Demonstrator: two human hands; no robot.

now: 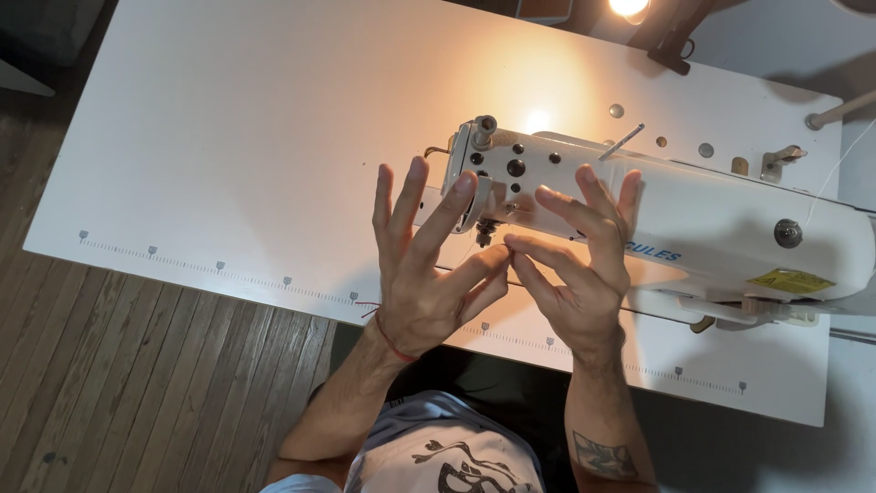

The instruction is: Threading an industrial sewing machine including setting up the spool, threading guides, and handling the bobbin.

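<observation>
Both hands (pixel 506 260) perhaps pinching thread

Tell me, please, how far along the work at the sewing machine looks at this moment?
Done: the lamp lights the white table. In hand: the left hand and right hand meet fingertip to fingertip just before the sewing machine, near its needle end, perhaps pinching thread too fine to see. Left: no fabric lies there.
</observation>
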